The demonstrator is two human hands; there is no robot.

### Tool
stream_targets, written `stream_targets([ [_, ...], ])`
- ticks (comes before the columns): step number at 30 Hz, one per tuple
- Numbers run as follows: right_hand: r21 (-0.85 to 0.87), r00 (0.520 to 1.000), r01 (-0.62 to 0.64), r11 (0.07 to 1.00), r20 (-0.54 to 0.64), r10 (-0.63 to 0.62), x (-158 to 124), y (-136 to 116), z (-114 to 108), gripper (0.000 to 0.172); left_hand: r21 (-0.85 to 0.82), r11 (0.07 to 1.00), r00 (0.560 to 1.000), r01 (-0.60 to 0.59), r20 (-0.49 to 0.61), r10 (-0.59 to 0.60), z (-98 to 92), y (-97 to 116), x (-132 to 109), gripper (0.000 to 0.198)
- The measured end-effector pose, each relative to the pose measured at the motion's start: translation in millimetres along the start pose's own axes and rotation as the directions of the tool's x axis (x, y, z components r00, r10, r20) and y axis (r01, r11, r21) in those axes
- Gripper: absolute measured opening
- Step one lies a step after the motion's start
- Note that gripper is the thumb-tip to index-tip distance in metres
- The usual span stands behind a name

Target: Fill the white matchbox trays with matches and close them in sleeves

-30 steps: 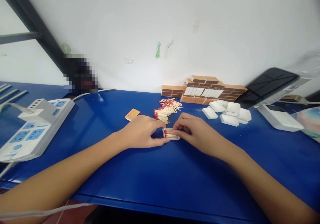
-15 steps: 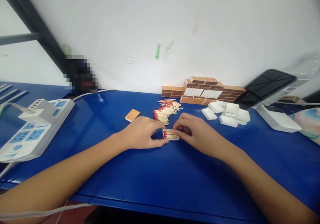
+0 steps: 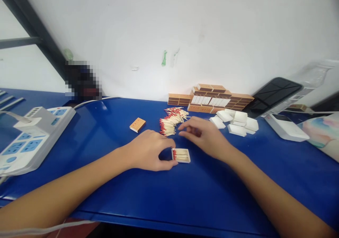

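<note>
Head view: left hand (image 3: 149, 150) pinches matchbox tray (image 3: 189, 156), likely steadying it; right hand (image 3: 203, 134) unclenched, seemingly empty, by match pile (image 3: 172, 120).

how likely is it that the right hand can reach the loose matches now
Likely yes: the right hand looks empty, its grip open just beside the loose matches, with nothing visible between. The left hand is at the tray, out of the way.
</note>
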State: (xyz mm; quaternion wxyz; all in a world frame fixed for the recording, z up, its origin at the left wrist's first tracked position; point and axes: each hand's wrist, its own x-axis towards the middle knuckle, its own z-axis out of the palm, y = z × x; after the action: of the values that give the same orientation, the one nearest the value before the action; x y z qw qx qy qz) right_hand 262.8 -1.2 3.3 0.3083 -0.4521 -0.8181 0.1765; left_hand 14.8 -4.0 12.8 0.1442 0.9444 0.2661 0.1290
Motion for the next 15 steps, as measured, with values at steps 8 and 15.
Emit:
stream_targets([
  [8,-0.039,0.992,0.104,0.994,0.082,-0.101,9.1,-3.5,30.4,0.009,0.095,0.993,0.996,-0.069,0.061,0.063,9.7,11.8,-2.9,0.03],
  [15,-0.149,0.985,0.023,0.989,0.171,0.003,11.8,-8.3,27.1,0.009,0.133,0.989,0.998,-0.069,0.002,0.069,3.4,1.2,-1.1,0.03],
])
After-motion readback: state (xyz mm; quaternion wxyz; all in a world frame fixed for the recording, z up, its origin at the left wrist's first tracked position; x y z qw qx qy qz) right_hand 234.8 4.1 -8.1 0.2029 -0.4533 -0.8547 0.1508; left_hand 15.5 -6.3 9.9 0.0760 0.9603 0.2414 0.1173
